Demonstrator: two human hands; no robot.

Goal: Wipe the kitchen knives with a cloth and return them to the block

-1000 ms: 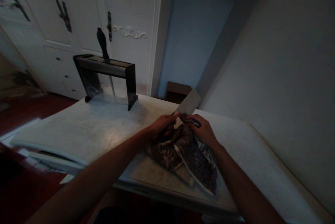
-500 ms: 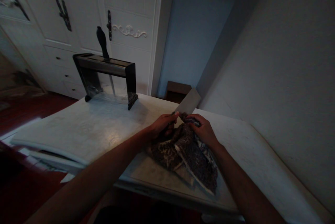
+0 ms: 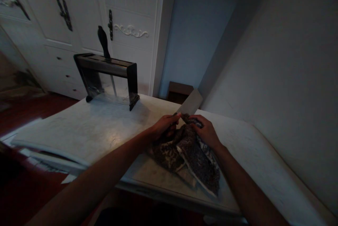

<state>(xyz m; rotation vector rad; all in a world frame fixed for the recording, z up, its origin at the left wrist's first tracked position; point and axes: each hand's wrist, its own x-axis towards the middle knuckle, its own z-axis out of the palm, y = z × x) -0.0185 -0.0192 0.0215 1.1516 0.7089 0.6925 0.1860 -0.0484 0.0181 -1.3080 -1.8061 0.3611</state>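
A broad, dull-grey cleaver [image 3: 190,102] slants over the table's [image 3: 66,127] far edge, its handle clamped by the fingers of the left hand [image 3: 164,126]; the right hand [image 3: 207,130] grips a rumpled, dark-brown, pale-patterned cloth [image 3: 199,159] spread toward the near edge.

A home, with ornate cabinets [image 3: 132,4]

No text, label, brand, number or sign legible from my remote post, none I can read on the knife blade [image 3: 190,102], the patterned cloth [image 3: 202,164], the knife stand [image 3: 105,65] or the cabinet doors [image 3: 130,2]
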